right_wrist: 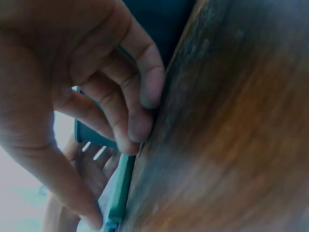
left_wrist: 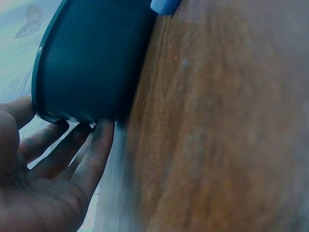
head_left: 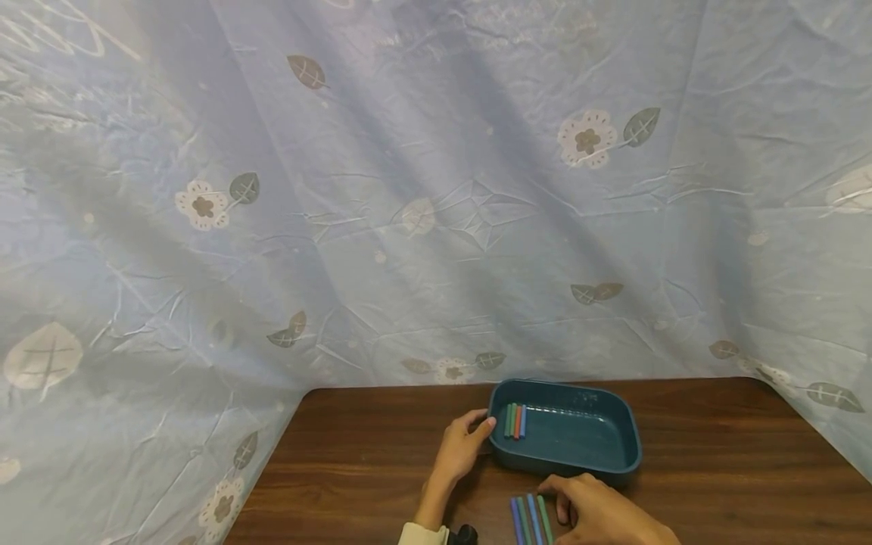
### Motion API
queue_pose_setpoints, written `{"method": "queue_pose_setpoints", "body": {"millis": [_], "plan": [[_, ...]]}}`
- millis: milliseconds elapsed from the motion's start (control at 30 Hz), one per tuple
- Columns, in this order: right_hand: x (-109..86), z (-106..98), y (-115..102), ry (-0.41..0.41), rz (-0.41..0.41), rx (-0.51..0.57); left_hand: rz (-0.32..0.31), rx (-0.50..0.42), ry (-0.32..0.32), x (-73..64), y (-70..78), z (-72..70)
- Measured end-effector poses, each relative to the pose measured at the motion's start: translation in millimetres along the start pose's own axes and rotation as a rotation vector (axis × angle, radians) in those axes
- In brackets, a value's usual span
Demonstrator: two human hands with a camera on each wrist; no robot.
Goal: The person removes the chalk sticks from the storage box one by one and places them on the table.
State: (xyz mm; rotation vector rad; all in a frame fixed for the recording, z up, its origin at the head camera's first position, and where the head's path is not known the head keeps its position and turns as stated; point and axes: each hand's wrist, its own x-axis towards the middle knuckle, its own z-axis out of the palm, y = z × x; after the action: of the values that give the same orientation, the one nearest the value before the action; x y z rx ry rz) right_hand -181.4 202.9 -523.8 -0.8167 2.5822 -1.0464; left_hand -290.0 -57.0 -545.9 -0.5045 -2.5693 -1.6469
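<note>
A dark teal tray [head_left: 565, 463] with rounded corners stands on the table. My left hand [head_left: 459, 446] holds its left end, thumb at the rim and fingertips against the outer wall in the left wrist view. Inside the tray's left end lie several chalk-like sticks [head_left: 515, 421], green, red and blue, side by side. In front of the tray, purple, green and blue sticks [head_left: 527, 518] form a row on the table. My right hand [head_left: 593, 511] reaches over the rightmost green stick [right_wrist: 120, 188], fingertips at its far end, thumb apart from the fingers near the other end.
The brown wooden table [head_left: 708, 462] has rounded back corners. A pale blue sheet [head_left: 436, 227] with printed leaves and flowers hangs behind it and along its sides. A black item [head_left: 465, 534] shows beside my left sleeve [head_left: 422, 534].
</note>
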Motion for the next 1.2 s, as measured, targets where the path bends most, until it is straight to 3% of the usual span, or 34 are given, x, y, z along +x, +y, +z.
{"method": "queue_pose_setpoints", "body": {"millis": [200,333,633,833,1033,1200], "plan": [[-4.8,-9.9,-9.0,-0.002,0.019,0.091,0.003,-0.012,0.000,1.4,1.3,2.6],[-6.6,-19.4,-19.7,0.022,-0.024,0.105,-0.008,-0.039,0.001,2.0,2.1,4.2],[1.3,-33.1,-38.8,0.073,-0.097,0.020,-0.023,-0.088,-0.009,1.8,-0.7,4.6],[10.3,-48.6,-45.0,0.106,-0.115,0.004,-0.009,-0.058,-0.001,0.7,0.8,2.8],[23.1,-61.9,-38.9,0.189,-0.132,-0.040,-0.017,-0.056,0.001,0.6,0.7,1.8],[34.2,-67.8,-33.4,0.241,-0.091,-0.055,-0.024,-0.064,0.004,-0.7,0.7,1.5]]}}
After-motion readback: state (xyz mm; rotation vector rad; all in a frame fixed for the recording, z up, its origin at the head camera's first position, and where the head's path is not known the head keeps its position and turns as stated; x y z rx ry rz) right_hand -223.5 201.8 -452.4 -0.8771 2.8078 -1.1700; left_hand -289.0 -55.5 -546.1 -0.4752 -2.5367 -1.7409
